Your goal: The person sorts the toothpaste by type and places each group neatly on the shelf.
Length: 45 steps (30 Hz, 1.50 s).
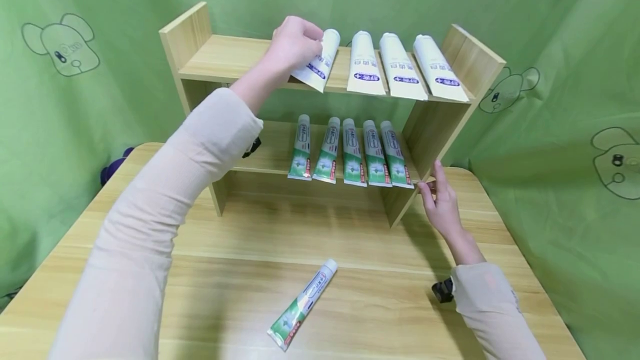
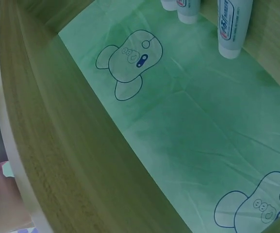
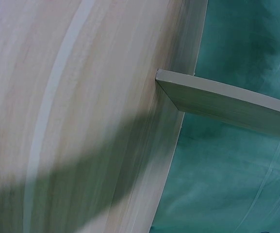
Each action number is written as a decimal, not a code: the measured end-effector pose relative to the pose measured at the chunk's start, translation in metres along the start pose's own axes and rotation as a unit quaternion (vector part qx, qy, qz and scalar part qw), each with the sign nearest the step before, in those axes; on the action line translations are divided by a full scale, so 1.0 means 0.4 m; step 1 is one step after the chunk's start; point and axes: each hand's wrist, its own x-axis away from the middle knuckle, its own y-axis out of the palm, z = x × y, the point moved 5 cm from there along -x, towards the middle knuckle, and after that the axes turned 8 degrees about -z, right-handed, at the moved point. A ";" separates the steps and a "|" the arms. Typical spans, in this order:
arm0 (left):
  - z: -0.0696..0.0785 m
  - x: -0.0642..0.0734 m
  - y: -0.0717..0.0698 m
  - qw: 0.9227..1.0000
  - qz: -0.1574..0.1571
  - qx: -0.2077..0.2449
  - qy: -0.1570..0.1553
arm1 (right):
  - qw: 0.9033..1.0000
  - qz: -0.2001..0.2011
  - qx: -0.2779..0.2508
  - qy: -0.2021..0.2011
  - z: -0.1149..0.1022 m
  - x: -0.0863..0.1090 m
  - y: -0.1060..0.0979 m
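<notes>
My left hand (image 1: 295, 46) reaches to the upper shelf, its fingers gripping the side of a white toothpaste tube (image 1: 320, 65) that lies tilted with its flat end over the front edge. Part of this hand shows at the lower left of the left wrist view. Three more white toothpaste tubes (image 1: 366, 63) lie beside it to the right. With fingers extended, my right hand (image 1: 442, 204) touches the front edge of the right side panel of the wooden rack (image 1: 445, 121), level with the lower shelf.
Several green-and-white toothpaste tubes (image 1: 354, 151) lie in a row on the lower shelf. Another green-and-white tube (image 1: 302, 304) lies diagonally on the wooden table (image 1: 380, 310) in front. A green curtain (image 1: 550, 26) hangs behind and along the sides.
</notes>
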 end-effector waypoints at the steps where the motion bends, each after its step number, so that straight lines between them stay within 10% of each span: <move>1: 0.001 -0.002 0.000 1.000 0.004 -0.002 0.002 | 1.000 0.001 -0.001 -0.001 0.001 -0.001 0.000; 17: -0.004 -0.018 0.034 1.000 0.012 -0.014 -0.005 | 1.000 -0.009 0.005 0.008 0.007 0.011 -0.006; 24: -0.023 -0.010 0.008 0.997 -0.029 0.071 -0.016 | 1.000 -0.005 0.007 0.011 0.011 0.011 -0.003; 45: -0.106 0.154 -0.014 0.959 -0.184 0.162 0.143 | 1.000 -0.009 0.000 -0.001 0.029 -0.001 0.000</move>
